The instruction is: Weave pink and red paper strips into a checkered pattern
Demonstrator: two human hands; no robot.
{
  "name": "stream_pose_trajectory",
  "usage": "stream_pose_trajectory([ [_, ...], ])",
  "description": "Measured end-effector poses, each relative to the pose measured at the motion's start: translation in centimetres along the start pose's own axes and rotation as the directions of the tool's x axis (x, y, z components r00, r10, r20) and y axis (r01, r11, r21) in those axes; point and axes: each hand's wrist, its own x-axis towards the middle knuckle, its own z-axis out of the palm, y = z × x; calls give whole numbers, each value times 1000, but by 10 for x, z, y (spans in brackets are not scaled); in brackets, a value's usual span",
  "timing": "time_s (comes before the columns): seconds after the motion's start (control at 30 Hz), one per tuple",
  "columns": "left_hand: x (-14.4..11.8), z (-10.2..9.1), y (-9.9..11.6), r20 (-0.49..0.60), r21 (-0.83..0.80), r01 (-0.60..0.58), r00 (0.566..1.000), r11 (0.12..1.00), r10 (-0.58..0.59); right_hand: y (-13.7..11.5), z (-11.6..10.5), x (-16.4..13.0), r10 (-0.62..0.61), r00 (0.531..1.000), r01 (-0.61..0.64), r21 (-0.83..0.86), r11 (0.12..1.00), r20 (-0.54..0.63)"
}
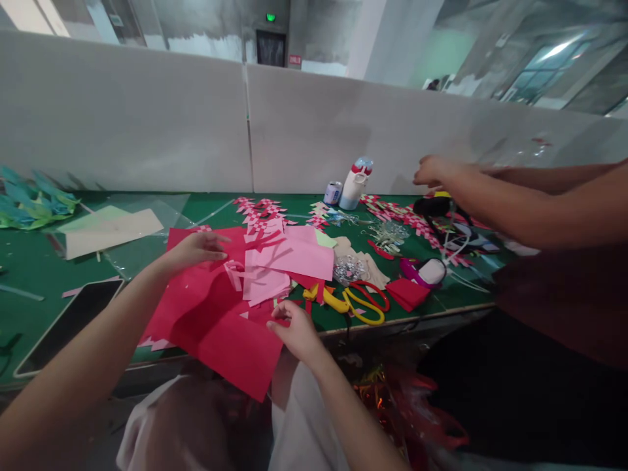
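Note:
A large sheet of red paper (220, 333) lies before me and hangs over the table's front edge. My left hand (199, 250) is over its far part with fingers stretched out. At the sheet's right edge my right hand (297, 330) has thumb and fingers curled together on the paper. Pink paper sheets (299, 258) and cut strips are heaped just beyond. To the right of that heap lie yellow-handled scissors (366, 307) and a red-handled pair (383, 294) beside them. A yellow tool (331, 297) is close to my right hand.
A phone or tablet (69, 327) lies at the left, near a beige sheet (112, 232). A can (332, 193) and a white bottle (354, 186) stand by the partition (343, 124). Another person's arm (510, 203) reaches in from the right. Woven red-and-white strips (400, 214) lie along the back.

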Motion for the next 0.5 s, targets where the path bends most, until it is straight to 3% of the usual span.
stream_pose_trajectory([
  [0.3, 3, -9, -25, 66, 393, -49, 998, 918, 26, -1, 3, 0, 4, 1000, -4, -9, 1000, 8],
  [0.5, 1, -16, -27, -47, 668, -18, 997, 744, 67, 2, 3, 1, 0, 1000, 0, -14, 1000, 0],
])
